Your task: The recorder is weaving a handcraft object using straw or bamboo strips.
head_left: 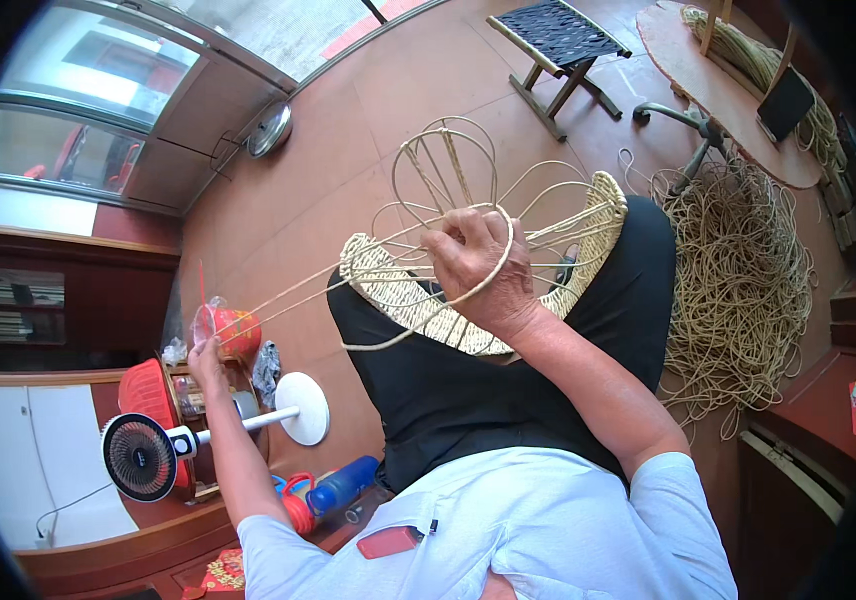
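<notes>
Right grip (483,262) found clenched, fingers curled round strands of cord at the middle of the piece; which strands sit inside the fist I cannot tell, as my fingers cover them. Left grip (210,366), at the end of my outstretched arm, is pinching the far ends of long cords (288,298) between thumb and fingers; these run straight and taut from the work. One thicker cord loop (456,298) curves across the back of my right hand. The woven piece (368,268), a crescent-shaped band of straw-coloured cord, lies across my lap, its two ends raised on either side of the right grip, with strands spanning between them. Several thin loops stand up beyond my knuckles. Beneath it are my black trousers (448,420). On the floor to my right lies a large tangled heap of cord (738,290), close beside my leg. Beyond my knees, a stool (558,38) with a black woven seat stands on the tiled floor (298,190). To my left, a white fan (305,408) with a dark round head stands just beside my forearm, and a red rounded object (239,334) is near the left grip. A blue bottle (343,486) lies near my left hip. A shiny metal pan (270,130) rests against the wall, well apart from the work.
</notes>
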A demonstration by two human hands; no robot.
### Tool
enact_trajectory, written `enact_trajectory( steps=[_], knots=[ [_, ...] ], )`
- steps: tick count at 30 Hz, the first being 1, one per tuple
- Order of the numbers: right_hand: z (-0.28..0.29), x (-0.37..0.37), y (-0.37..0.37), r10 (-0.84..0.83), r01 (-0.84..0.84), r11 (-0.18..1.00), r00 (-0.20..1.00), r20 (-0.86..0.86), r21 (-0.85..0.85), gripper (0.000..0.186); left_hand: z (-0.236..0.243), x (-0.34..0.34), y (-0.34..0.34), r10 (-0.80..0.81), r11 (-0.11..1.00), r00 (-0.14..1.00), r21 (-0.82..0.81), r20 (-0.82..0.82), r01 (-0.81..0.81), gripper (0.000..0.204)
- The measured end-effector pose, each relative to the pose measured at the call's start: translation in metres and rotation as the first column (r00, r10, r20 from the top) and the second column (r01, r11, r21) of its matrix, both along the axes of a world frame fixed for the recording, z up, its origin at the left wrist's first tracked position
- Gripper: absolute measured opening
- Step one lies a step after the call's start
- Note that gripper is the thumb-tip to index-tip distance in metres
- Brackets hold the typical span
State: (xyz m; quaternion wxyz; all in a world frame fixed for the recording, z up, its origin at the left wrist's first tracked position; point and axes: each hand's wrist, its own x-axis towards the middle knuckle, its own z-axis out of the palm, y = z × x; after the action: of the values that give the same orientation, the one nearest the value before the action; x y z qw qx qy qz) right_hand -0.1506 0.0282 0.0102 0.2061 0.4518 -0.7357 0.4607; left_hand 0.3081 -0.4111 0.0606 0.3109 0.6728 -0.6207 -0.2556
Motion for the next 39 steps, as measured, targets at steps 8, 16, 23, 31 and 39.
enact_trajectory(
  steps=[8, 16, 23, 31, 39],
  knots=[
    [-0.007, -0.004, 0.000, -0.028, 0.028, 0.999, 1.000, -0.014, 0.033, 0.011, 0.045, -0.304, 0.226, -0.832, 0.310, 0.357, -0.177, 0.425, 0.934, 0.047],
    [-0.003, -0.002, -0.002, -0.033, 0.033, 0.999, 0.999, -0.009, 0.041, 0.014, 0.014, -0.366, 0.251, -0.944, 0.156, 0.157, -0.026, 0.291, 0.987, 0.027],
    [-0.006, -0.004, 0.001, -0.018, 0.016, 0.998, 1.000, 0.023, 0.061, 0.009, 0.028, -0.286, 0.181, -0.715, 0.486, 0.538, -0.236, 0.447, 0.841, 0.020],
    [-0.002, -0.005, 0.006, 0.006, -0.005, 0.999, 1.000, 0.028, -0.049, 0.006, 0.042, 0.101, -0.039, 0.204, 0.977, 0.687, -0.191, 0.697, -0.097, 0.051],
    [-0.013, -0.006, 0.002, -0.005, 0.005, 0.999, 1.000, 0.018, 0.036, 0.008, 0.001, -0.223, 0.146, -0.713, 0.641, 0.656, -0.149, 0.247, 0.753, 0.037]
  ],
)
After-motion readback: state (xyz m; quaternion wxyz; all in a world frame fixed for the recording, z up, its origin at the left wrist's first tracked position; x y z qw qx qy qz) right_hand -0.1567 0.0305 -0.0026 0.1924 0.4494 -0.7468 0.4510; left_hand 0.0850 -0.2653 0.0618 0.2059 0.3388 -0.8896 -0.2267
